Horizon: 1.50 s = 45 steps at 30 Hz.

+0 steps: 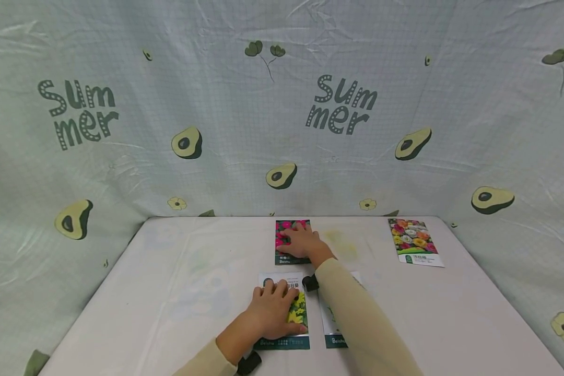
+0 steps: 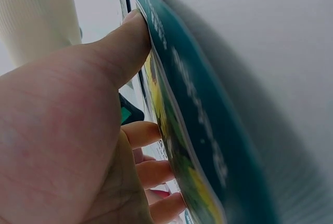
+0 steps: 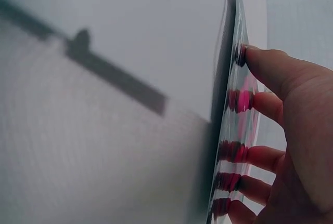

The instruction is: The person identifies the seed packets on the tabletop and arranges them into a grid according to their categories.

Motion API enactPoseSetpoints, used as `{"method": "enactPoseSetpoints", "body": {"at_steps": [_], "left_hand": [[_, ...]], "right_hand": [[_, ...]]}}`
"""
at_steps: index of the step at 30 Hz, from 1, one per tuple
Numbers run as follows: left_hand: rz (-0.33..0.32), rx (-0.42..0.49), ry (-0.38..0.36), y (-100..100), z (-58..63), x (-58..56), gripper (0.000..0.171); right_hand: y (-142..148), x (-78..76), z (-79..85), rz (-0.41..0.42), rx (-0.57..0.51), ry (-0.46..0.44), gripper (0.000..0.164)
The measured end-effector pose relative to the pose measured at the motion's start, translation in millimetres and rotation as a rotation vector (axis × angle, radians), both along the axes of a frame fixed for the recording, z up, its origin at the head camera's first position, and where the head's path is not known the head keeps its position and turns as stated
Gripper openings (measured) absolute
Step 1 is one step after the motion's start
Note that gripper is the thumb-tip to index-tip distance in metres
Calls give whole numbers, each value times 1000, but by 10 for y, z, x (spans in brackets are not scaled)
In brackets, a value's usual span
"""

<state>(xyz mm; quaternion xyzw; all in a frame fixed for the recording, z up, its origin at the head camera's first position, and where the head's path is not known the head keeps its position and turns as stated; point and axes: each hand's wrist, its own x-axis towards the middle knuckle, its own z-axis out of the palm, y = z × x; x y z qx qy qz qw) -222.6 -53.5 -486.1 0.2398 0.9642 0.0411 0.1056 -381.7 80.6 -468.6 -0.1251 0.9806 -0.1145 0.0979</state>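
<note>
Beige sleeves (image 1: 376, 334) lead to fingers (image 1: 280, 290) on yellow and pink flower packets (image 1: 299, 310).

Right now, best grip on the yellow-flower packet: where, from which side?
Probably the near teal edge of the yellow-flower packet, coming from the person's side. The left hand covers much of its middle; that edge is bare and looks wavy, with a shadow beside it, so a pinch might get under.
</note>
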Motion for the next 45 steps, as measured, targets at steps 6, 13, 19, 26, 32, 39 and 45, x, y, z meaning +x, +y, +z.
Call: {"method": "enactPoseSetpoints", "body": {"at_steps": [6,13,19,26,32,39,45], "left_hand": [[-1,7,4,8,8,19,83],[3,-2,-2,22,93,73,81],[-2,-7,-3,22,103,78,81],[-9,2,1,12,61,61,82],[-10,1,0,8,44,60,81],[-8,2,2,7,37,51,80],[-8,17,-7,1,56,55,79]], "right_hand": [[-38,-1,-12,0,-1,14,61],[-71,-26,-39,4,-13,13,61],[-103,-41,-62,6,-7,11,62],[-151,-25,-28,12,-21,18,61],[-178,-20,-28,18,-8,17,62],[-230,-49,-57,16,1,13,63],[-277,-68,-66,17,2,5,62]]}}
